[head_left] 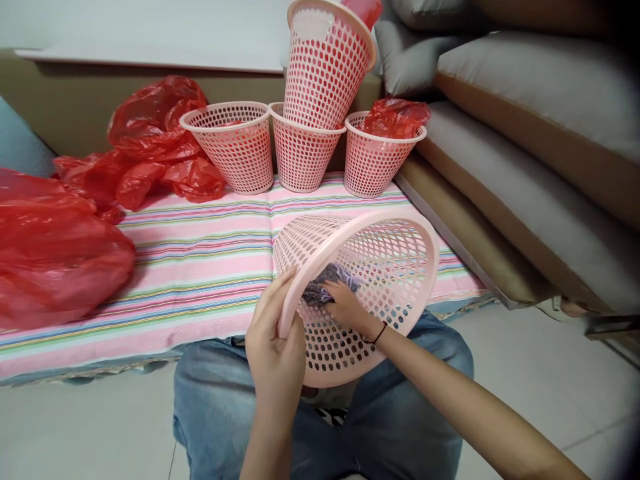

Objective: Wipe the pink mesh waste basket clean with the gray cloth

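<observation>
A pink perforated plastic wastebasket (pixel 425 247) lies tilted on its side over my lap, its mouth facing me. My left hand (pixel 277 340) is closed around the left side of its rim, thumb inside and fingers outside. Inside the basket, my right hand (pixel 345 307) presses a dark grey-purple cloth (pixel 323 283) against the inner wall. The fingers are bent on the cloth, and their tips are partly hidden in it.
Behind stand three more pink baskets (pixel 237 157), with another basket (pixel 323 73) stacked in the middle one. Red plastic bags (pixel 55 253) lie at left on the striped cloth (pixel 200 267). Grey-brown cushions (pixel 525 153) are piled at right.
</observation>
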`<state>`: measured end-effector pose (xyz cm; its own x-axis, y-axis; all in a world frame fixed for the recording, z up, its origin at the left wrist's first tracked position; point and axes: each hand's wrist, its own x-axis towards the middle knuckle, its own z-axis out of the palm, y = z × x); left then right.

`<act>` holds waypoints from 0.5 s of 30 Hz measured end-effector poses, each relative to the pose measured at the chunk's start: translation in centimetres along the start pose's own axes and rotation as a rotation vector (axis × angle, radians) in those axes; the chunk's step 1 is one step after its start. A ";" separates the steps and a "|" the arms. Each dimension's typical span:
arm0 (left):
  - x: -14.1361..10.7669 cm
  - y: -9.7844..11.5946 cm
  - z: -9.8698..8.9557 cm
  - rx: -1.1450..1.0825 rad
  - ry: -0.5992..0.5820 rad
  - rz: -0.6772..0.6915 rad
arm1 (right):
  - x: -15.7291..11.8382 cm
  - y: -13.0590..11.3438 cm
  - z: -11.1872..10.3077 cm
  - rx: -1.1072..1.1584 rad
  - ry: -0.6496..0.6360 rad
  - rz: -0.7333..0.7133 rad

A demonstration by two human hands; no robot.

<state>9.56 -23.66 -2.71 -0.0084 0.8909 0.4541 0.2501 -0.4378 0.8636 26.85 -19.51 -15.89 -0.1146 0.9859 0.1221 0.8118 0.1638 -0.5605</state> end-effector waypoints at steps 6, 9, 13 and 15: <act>-0.3 0.0 0.1 -0.002 0.002 0.004 | -1.1 -2.3 1.1 0.286 0.021 0.027; -0.3 -0.1 -0.2 -0.002 0.031 -0.020 | -1.7 -2.4 0.1 0.326 0.004 -0.019; -0.1 0.0 -0.5 0.005 0.032 -0.034 | -2.1 -1.3 -2.2 0.314 -0.092 -0.122; 0.0 0.0 -0.5 0.008 0.008 -0.019 | -2.2 -0.7 -3.5 0.231 -0.166 -0.197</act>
<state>9.06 -23.78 -2.58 -0.0206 0.8982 0.4391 0.2577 -0.4195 0.8704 28.59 -21.93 -12.88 -0.3631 0.9237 0.1220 0.6159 0.3362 -0.7125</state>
